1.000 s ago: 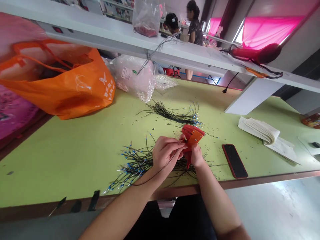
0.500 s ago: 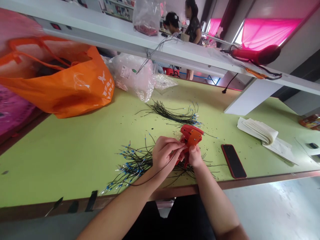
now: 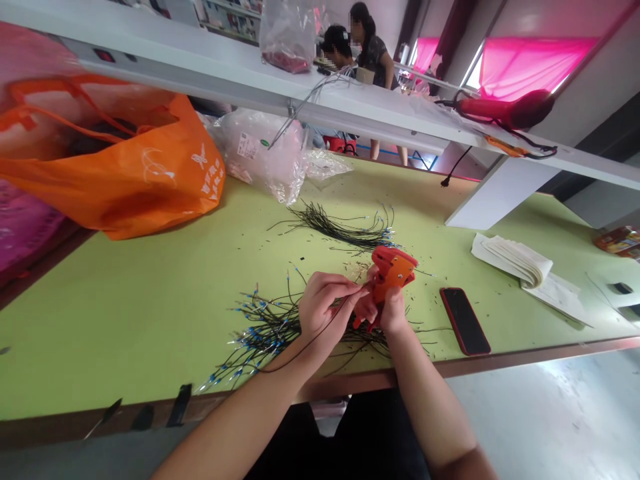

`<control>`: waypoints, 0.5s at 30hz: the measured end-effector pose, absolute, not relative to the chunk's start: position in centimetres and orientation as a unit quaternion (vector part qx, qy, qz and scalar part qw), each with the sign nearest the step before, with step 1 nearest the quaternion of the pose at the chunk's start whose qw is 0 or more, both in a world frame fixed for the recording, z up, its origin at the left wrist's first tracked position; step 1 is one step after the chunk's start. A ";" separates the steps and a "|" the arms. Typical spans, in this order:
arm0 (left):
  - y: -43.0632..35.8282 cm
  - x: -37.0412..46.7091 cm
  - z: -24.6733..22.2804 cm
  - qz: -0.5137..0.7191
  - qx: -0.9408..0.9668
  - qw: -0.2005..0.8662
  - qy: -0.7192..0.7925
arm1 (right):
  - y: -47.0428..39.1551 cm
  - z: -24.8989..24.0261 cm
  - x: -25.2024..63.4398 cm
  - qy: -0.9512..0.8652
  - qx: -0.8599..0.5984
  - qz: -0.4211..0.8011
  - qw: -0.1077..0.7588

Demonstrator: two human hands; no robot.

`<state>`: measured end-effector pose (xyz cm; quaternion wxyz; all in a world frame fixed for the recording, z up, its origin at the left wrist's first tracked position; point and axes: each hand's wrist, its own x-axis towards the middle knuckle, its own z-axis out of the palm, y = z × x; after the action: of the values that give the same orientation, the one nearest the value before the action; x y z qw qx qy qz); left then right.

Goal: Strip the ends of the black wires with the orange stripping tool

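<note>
My right hand (image 3: pixel 390 312) is wrapped round a red and orange wire stripper (image 3: pixel 395 272), its head tilted up and away from me. Between the fingertips of my left hand (image 3: pixel 325 303) is a thin black wire (image 3: pixel 320 342), which trails back over my left forearm. The wire's tip is close to the stripper's jaws; whether it sits inside them I cannot tell. Under both hands lies a pile of black wires (image 3: pixel 270 330), many with blue and silver ends. Farther back is a second bundle of black wires (image 3: pixel 340 227), its blue ends pointing right.
A red-edged phone (image 3: pixel 465 321) and folded papers (image 3: pixel 530 267) lie to the right. An orange bag (image 3: pixel 165 173) and clear plastic bags (image 3: pixel 265 147) stand back left. A white shelf (image 3: pixel 200 73) crosses above the green table (image 3: pixel 125 313). Two people are beyond it.
My right hand has moved the wire stripper slightly right, away from my left fingertips. My left hand, still pinching the wire, has shifted a little left.
</note>
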<state>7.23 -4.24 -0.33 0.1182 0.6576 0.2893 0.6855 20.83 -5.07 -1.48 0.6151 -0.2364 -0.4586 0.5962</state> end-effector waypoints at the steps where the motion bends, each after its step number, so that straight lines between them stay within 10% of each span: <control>1: -4.2 7.3 -0.4 0.690 0.651 0.125 0.292 | -5.1 -1.2 21.0 -0.451 -0.225 0.595 0.626; 15: -4.4 7.4 -0.9 0.711 0.598 0.216 0.301 | -4.8 -1.0 21.9 -0.459 -0.186 0.645 0.582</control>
<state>7.44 -4.35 -0.89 0.2161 0.5976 0.3015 0.7109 21.94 -4.83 -0.97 0.5818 -0.1859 -0.4587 0.6454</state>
